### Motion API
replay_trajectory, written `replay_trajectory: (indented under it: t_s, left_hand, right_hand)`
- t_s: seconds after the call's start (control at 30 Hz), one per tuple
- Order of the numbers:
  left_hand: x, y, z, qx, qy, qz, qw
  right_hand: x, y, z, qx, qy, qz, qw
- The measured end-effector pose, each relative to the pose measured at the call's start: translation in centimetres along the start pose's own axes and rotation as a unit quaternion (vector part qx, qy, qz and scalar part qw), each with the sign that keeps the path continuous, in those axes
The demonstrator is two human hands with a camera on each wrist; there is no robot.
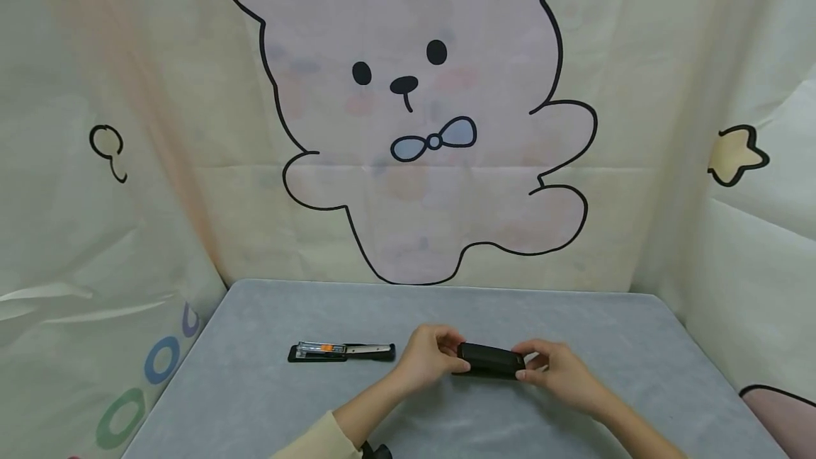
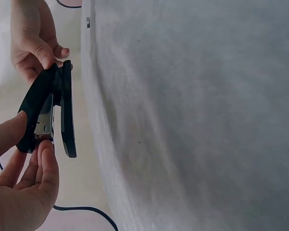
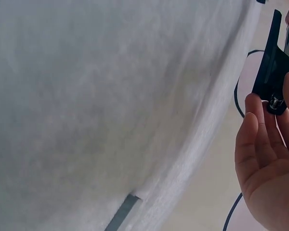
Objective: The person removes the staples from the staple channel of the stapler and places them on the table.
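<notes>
A black stapler (image 1: 491, 360) is held between my two hands, near the front of the grey table. My left hand (image 1: 428, 358) pinches its left end. In the left wrist view the thumb lies on the stapler's top arm (image 2: 36, 101), with fingers under the metal magazine (image 2: 45, 120). The base (image 2: 67, 115) stands apart from the arm at that end. My right hand (image 1: 561, 375) grips the other end, at the hinge, and its fingers (image 3: 253, 122) touch the base there. Part of the stapler is cut off in the right wrist view.
Left of my hands, a long flat black object (image 1: 382, 354) lies on the grey table (image 1: 268, 402), with a clear strip bearing an orange mark (image 1: 325, 349) on it. A printed curtain (image 1: 408, 218) hangs behind and beside the table.
</notes>
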State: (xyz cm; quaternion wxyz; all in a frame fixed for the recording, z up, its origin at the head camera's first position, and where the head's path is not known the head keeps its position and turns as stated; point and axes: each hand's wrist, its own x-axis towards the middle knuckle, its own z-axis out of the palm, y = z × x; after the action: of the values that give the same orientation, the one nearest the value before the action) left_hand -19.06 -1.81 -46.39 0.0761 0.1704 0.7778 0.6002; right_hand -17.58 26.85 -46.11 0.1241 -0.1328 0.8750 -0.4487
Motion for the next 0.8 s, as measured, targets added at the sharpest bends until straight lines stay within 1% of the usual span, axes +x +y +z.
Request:
replay_trajectory:
  t_s: [0.1, 0.33, 0.47, 0.57, 0.67, 0.8]
  left_hand:
    - [-0.6, 0.1, -0.2, -0.005, -0.006, -0.002, 1.0000]
    - [-1.9, 0.1, -1.1, -0.013, -0.018, -0.023, 0.9995]
    - [-2.7, 0.1, -1.5, -0.019, -0.032, -0.036, 0.9987]
    - [-3.2, 0.0, -1.6, -0.025, -0.039, -0.041, 0.9981]
    - [-3.6, -0.2, -1.7, -0.028, -0.042, -0.047, 0.9976]
    - [-4.1, -0.4, -1.8, -0.019, -0.044, -0.054, 0.9974]
  right_hand:
    - [-0.3, -0.1, 0.3, 0.008, -0.009, -0.003, 1.000]
    - [-0.7, -0.3, 1.1, 0.031, -0.034, -0.008, 0.999]
    - [-0.8, -0.3, 1.7, 0.030, -0.045, -0.025, 0.998]
    - [-1.0, -0.3, 2.1, 0.035, -0.055, -0.036, 0.997]
    - [-1.1, -0.4, 2.4, 0.045, -0.067, -0.035, 0.996]
    - [-1.1, -0.4, 2.8, 0.045, -0.078, -0.035, 0.995]
